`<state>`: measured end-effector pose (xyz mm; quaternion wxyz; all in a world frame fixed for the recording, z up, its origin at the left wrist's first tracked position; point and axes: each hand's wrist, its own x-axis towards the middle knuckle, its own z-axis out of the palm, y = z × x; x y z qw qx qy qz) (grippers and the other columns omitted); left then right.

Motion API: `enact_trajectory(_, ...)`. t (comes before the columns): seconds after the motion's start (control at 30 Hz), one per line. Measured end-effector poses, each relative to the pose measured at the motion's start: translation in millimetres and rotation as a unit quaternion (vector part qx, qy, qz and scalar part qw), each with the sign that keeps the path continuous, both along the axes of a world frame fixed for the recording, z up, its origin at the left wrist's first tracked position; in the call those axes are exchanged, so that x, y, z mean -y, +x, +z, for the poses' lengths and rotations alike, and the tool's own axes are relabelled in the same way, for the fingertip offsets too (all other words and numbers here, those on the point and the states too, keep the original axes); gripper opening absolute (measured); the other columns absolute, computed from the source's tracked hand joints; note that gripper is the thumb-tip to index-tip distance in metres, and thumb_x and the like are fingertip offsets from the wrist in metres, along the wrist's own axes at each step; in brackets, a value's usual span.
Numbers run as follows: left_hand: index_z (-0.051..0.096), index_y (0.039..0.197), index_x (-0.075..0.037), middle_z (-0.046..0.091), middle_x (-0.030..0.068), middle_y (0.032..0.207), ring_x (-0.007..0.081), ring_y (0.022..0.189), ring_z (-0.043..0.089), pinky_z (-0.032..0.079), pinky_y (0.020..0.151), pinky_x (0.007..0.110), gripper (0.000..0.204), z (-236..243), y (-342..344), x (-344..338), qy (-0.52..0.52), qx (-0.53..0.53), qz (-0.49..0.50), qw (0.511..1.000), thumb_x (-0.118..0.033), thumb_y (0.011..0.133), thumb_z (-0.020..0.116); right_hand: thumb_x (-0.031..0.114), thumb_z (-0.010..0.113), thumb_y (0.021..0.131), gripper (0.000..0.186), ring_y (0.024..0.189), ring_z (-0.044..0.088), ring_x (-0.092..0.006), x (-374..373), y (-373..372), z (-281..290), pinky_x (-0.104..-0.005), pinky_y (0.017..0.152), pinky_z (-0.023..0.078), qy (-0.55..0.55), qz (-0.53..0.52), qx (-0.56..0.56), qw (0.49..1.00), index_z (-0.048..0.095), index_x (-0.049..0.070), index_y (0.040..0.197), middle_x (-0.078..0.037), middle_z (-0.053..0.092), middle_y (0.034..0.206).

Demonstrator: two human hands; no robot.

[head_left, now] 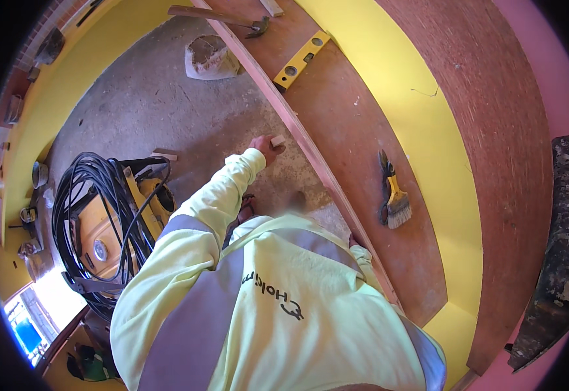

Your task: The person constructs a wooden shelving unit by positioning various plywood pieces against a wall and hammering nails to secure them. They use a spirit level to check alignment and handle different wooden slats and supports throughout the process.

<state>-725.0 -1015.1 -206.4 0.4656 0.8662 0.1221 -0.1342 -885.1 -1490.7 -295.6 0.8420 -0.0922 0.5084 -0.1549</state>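
My left hand is stretched out ahead over the floor, its fingers closed round a small pale wood block. The block's end sticks out beside the long wooden edge strip of the brown shelf board. My right hand is low beside that same strip, and only a sliver of it shows past my shirt. Its fingers are hidden. On the brown board lie a yellow spirit level and a paintbrush with a yellow handle. A claw hammer rests across the strip at the far end.
An open sack stands on the concrete floor. To my left is a yellow machine with coiled black cable over it. A wood offcut lies near it. A dark, stained piece is at the far right.
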Motion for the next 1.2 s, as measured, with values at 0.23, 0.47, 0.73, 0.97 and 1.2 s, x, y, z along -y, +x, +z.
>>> enact_trajectory(0.23,0.065,0.109,-0.013,0.068,0.0148,0.093,0.0307,0.087,0.066,0.051,0.080,0.038,0.039,-0.8,5.1,-3.7,0.003,0.009,-0.002,1.000,-0.035,0.078,0.067,0.028,0.037,0.096,0.033,0.112,0.054,-0.0238,-2.3,-16.3,3.7,-0.0512,0.094,0.043,0.027,0.030,-0.146,0.989,0.056,0.008,0.114,-0.008,0.060,0.118)
enact_trajectory(0.47,0.062,0.117,-0.015,0.068,0.0139,0.098,0.0288,0.090,0.065,0.050,0.081,0.038,0.042,-23.2,-16.5,-8.2,0.012,0.017,-0.005,1.000,-0.029,0.078,0.068,0.034,0.036,0.094,0.041,0.100,0.059,-0.0351,-57.3,-42.3,38.5,-0.0516,0.080,0.048,-0.088,0.436,-0.164,0.881,0.053,0.001,0.112,-0.018,0.059,0.116)
enact_trajectory(0.73,0.065,0.107,-0.013,0.068,0.0126,0.096,0.0291,0.090,0.065,0.051,0.081,0.037,0.030,-24.6,-68.1,-4.3,-0.044,0.066,-0.139,0.987,-0.014,0.077,0.068,0.032,0.062,0.082,0.048,0.087,0.067,-0.0258,-150.4,18.5,77.2,-0.0320,0.078,0.052,-0.577,0.711,-0.045,0.399,0.057,-0.003,0.114,-0.019,0.066,0.101)
enact_trajectory(0.97,0.061,0.106,-0.012,0.067,0.0131,0.094,0.0336,0.089,0.063,0.050,0.078,0.041,0.036,-28.6,-76.8,25.3,-0.020,0.035,-0.202,0.979,-0.017,0.072,0.071,0.021,0.072,0.072,0.055,0.097,0.063,-0.0302,-238.0,48.7,143.4,-0.0361,0.083,0.050,-0.675,0.659,0.135,0.303,0.053,0.001,0.120,-0.019,0.063,0.108)
enact_trajectory(1.2,0.054,0.102,-0.008,0.064,0.0180,0.090,0.0392,0.087,0.062,0.049,0.074,0.045,0.039,-13.3,-64.2,33.3,-0.049,-0.017,-0.196,0.979,-0.025,0.071,0.072,0.021,0.074,0.073,0.057,0.099,0.059,-0.0335,-255.9,62.9,137.7,-0.0389,0.084,0.049,-0.714,0.632,0.119,0.276,0.051,0.006,0.123,-0.016,0.060,0.108)
